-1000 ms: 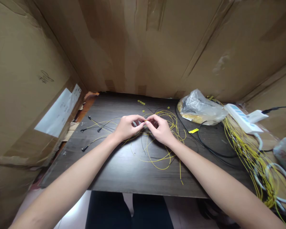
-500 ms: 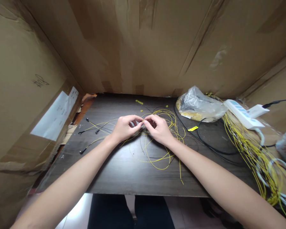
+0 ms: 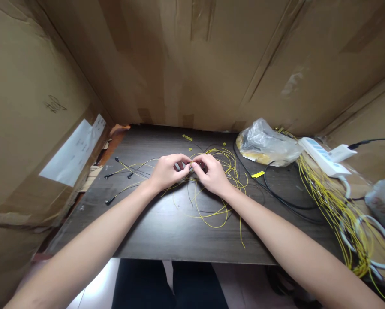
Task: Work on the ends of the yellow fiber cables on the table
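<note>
My left hand (image 3: pixel 169 172) and my right hand (image 3: pixel 212 175) meet over the middle of the table, thumbs and index fingers pinched together. A tiny yellowish spot shows between their touching fingertips, too small to name. Thin yellow wires (image 3: pixel 226 154) lie in loose loops behind, under and to the right of my right hand. On the left, several thin cables with black plug ends (image 3: pixel 110 200) run beneath my left hand. Small yellow pieces (image 3: pixel 187 137) lie in a short row behind the hands, with a single yellow piece (image 3: pixel 190 149) nearer to them.
A clear plastic bag (image 3: pixel 266 141) with yellowish contents sits at the back right, near a white power strip (image 3: pixel 324 156). A black cable (image 3: pixel 289 201) with a yellow tag (image 3: pixel 258 174) curves below it. Bundled yellow wires (image 3: pixel 327 201) hang along the right edge. Cardboard walls (image 3: pixel 166 64) enclose the table.
The whole view has shifted slightly. Both hands keep their pinch at the same spot over the table, and the wires lie as before.
</note>
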Demonstrator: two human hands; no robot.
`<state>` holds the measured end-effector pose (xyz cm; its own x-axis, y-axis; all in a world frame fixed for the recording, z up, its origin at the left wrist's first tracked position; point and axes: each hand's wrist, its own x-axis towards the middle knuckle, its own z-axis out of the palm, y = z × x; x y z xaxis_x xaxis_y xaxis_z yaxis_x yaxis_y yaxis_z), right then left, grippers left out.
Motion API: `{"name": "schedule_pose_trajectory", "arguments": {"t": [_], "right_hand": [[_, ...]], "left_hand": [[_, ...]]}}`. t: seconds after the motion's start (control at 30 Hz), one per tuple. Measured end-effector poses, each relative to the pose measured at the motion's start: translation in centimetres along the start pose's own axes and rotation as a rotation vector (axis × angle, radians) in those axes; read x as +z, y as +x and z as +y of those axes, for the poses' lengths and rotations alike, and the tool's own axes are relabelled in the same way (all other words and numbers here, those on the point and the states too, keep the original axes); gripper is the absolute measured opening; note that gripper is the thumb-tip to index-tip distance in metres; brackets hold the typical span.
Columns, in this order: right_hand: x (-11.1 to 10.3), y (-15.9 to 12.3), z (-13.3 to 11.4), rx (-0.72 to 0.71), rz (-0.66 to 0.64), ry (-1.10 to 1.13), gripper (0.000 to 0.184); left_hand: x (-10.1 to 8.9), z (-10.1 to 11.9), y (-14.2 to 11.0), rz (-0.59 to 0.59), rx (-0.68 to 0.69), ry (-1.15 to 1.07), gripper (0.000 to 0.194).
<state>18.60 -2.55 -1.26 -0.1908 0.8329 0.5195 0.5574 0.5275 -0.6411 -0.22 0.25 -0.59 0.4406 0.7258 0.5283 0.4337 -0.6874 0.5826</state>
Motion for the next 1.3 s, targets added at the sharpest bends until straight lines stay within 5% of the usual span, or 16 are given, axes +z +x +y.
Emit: {"name": "schedule_pose_trajectory", "arguments": {"t": [0.6,1.3], "right_hand": [[0.02,-0.08,0.32,-0.030,0.041,-0.061,0.007],[0.01,0.03,0.55,0.008,0.029,-0.034,0.027]], "left_hand": [[0.09,0.12,0.17,-0.020,-0.040,-0.010,0.015],[0.29,0.32,0.24,-0.001,0.045,-0.035,0.010]]}}
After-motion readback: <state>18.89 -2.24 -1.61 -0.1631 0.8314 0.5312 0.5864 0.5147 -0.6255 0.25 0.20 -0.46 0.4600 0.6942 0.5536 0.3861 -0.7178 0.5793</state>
